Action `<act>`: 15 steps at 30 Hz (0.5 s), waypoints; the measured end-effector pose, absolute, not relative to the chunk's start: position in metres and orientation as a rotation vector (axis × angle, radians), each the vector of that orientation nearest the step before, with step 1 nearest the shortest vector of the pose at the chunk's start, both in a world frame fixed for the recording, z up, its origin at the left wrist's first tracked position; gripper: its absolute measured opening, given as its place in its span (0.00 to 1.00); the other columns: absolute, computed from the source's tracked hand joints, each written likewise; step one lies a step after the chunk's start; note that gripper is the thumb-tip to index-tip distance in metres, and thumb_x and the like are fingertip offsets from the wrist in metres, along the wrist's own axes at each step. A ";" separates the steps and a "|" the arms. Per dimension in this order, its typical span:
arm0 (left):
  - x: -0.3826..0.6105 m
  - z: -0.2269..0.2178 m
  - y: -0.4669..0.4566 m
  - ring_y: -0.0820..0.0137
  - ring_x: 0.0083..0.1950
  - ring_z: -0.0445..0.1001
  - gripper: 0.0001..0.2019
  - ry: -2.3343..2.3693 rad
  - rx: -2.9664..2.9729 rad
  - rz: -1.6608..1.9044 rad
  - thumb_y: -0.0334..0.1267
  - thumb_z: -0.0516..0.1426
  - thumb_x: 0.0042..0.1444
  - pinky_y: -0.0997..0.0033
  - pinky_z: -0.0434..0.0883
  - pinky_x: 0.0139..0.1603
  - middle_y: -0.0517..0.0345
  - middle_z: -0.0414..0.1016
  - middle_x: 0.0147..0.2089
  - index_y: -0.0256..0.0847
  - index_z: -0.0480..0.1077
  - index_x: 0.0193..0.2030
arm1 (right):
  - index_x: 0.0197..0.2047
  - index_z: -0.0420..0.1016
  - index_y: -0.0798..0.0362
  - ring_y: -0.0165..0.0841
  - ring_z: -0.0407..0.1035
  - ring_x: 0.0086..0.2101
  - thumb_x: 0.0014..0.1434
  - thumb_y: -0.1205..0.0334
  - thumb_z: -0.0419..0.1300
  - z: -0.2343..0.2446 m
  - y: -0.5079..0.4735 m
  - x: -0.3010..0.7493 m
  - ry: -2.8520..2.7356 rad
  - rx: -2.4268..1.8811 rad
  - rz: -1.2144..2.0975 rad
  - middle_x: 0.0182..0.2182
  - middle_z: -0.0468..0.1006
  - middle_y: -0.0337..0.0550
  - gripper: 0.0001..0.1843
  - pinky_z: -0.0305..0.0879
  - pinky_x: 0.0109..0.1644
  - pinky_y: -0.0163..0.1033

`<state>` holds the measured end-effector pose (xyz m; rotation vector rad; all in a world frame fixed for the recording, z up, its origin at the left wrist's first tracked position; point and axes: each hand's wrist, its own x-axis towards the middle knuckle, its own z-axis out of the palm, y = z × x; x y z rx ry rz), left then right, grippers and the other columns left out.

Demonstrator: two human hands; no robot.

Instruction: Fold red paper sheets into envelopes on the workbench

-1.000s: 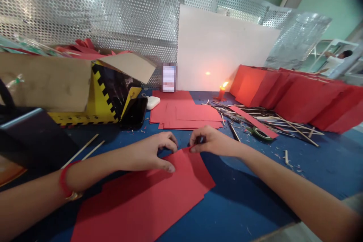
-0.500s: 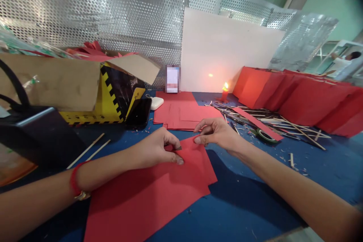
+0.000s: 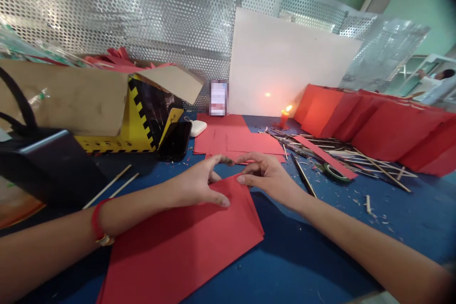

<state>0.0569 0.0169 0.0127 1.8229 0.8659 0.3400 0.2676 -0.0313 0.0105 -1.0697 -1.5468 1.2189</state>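
A stack of red paper sheets [image 3: 185, 247] lies on the blue table [image 3: 320, 256] in front of me. My left hand [image 3: 199, 183] presses on the far corner of the top sheet, thumb flat on the paper and forefinger stretched forward. My right hand [image 3: 265, 175] pinches that same far corner between thumb and fingers. The two hands nearly touch at the fingertips.
Further back lie another pile of red sheets [image 3: 238, 142], a black phone [image 3: 174, 140], a white earbud case [image 3: 197, 127] and a yellow-black cardboard box [image 3: 107, 109]. A lit candle [image 3: 285, 116] burns by the white board [image 3: 288, 61]. Sticks, a tape roll [image 3: 333, 171] and red folded pieces [image 3: 384, 126] crowd the right.
My right hand has come back from the lifted corner to pinch the sheet's corner beside my left hand. My left forefinger has stretched forward. The sheets have shifted slightly.
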 end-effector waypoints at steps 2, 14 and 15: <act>0.056 0.012 0.019 0.60 0.34 0.79 0.37 0.798 1.742 0.281 0.43 0.70 0.39 0.68 0.72 0.32 0.55 0.80 0.34 0.37 0.65 0.57 | 0.45 0.73 0.52 0.26 0.66 0.25 0.49 0.53 0.69 0.010 -0.033 0.268 -1.569 -1.093 1.251 0.25 0.76 0.35 0.21 0.61 0.29 0.32; 0.050 0.019 0.024 0.63 0.40 0.79 0.18 0.682 1.613 0.223 0.36 0.70 0.41 0.68 0.75 0.40 0.55 0.81 0.40 0.39 0.76 0.42 | 0.24 0.68 0.55 0.24 0.59 0.23 0.52 0.46 0.67 0.006 -0.029 0.278 -1.760 -1.091 1.432 0.20 0.65 0.33 0.21 0.57 0.27 0.32; 0.050 0.020 0.023 0.65 0.38 0.79 0.16 0.712 1.649 0.230 0.38 0.70 0.42 0.70 0.74 0.38 0.57 0.81 0.38 0.39 0.77 0.39 | 0.24 0.67 0.55 0.24 0.59 0.23 0.52 0.45 0.67 0.006 -0.030 0.276 -1.759 -1.082 1.429 0.20 0.64 0.32 0.22 0.57 0.26 0.32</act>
